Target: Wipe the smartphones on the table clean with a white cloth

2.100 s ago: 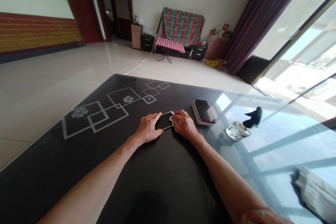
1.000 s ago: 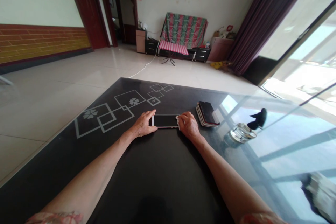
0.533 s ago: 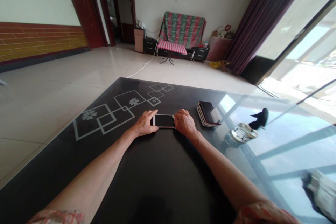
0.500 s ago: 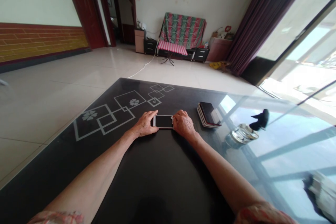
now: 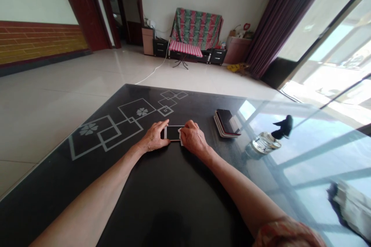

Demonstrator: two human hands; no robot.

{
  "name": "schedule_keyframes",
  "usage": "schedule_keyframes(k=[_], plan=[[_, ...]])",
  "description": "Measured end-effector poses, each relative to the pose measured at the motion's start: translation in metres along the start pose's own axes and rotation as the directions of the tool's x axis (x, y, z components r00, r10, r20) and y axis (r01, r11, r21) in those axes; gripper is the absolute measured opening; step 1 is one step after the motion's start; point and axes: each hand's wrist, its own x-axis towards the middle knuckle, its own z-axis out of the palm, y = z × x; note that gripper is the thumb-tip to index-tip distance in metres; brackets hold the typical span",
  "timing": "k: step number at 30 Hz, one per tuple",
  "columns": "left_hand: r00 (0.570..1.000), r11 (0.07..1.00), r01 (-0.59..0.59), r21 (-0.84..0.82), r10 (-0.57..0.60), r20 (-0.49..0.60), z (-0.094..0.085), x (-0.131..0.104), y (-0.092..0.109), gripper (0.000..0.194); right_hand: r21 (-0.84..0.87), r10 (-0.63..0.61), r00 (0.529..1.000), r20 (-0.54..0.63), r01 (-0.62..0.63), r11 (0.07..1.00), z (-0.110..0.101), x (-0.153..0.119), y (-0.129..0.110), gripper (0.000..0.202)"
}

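A smartphone [image 5: 173, 133] with a dark screen and white border lies on the black table, its long side running left to right. My left hand [image 5: 154, 137] grips its left end, thumb along the near edge and fingers along the far edge. Over the right part of the screen, my right hand [image 5: 193, 137] is closed with bent fingers on a small white tissue or cloth [image 5: 181, 142]. Only a bit of that white piece shows beneath the fingertips. The right end of the phone is hidden under this hand.
A stack of phones [image 5: 227, 122] sits right of my hands. Beyond it stands a clear spray bottle [image 5: 265, 142] with a black nozzle. A blurred grey-white bundle [image 5: 352, 208] lies at the right edge. The black table [image 5: 174, 200] has a glossy, reflecting top.
My right hand has slid a little left over the screen, with more of the white piece showing. My left hand keeps its grip on the phone. The whole view has shifted slightly.
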Motion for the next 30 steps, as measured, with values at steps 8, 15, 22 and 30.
schedule_keyframes(k=[8,15,22,30], plan=[[1.000,1.000,0.009,-0.024,-0.009,0.009,-0.003,-0.001,0.003,0.080,-0.064,0.148,0.988,0.043,-0.145,0.987,-0.006,0.004,0.021,0.025],[0.999,1.000,-0.009,-0.015,0.008,-0.031,0.001,0.000,0.001,0.080,0.003,0.100,0.994,-0.045,-0.100,0.995,0.007,0.005,0.017,0.021],[1.000,1.000,0.001,0.006,-0.001,-0.024,0.001,0.000,0.003,0.081,0.123,-0.137,0.990,-0.026,0.139,0.983,0.013,0.005,-0.012,0.024],[1.000,1.000,-0.019,-0.016,0.018,-0.021,0.001,-0.001,-0.001,0.082,0.075,-0.002,1.000,0.010,0.002,0.997,0.002,0.002,-0.006,0.021]])
